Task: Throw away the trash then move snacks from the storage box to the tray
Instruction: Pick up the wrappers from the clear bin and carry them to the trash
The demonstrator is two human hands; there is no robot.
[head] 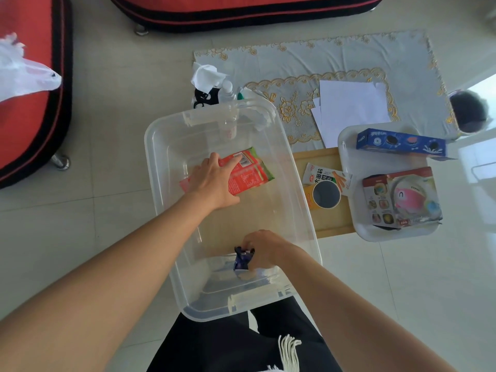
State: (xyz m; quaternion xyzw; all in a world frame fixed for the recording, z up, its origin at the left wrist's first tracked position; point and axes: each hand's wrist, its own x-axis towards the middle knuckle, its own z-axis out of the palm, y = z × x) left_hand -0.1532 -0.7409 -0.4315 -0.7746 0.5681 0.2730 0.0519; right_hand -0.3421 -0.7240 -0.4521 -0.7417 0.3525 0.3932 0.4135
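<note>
A clear plastic storage box (158,146) stands on the floor in front of me. Inside it, my left hand (212,181) grips a red and green snack packet (249,173) lying near the box's middle. My right hand (264,249) pinches a small dark blue packet (241,260) near the box's close end. To the right, a white tray (349,146) holds a blue cookie box (400,143) and a box with a pink toy picture (402,197).
A wooden board (322,157) between box and tray carries a white snack packet (322,177) and a yellow cup (324,196). Tissue (206,76), a bottle (228,93) and papers (351,108) lie beyond on a mat. A white plastic bag (24,73) hangs at left, by red furniture.
</note>
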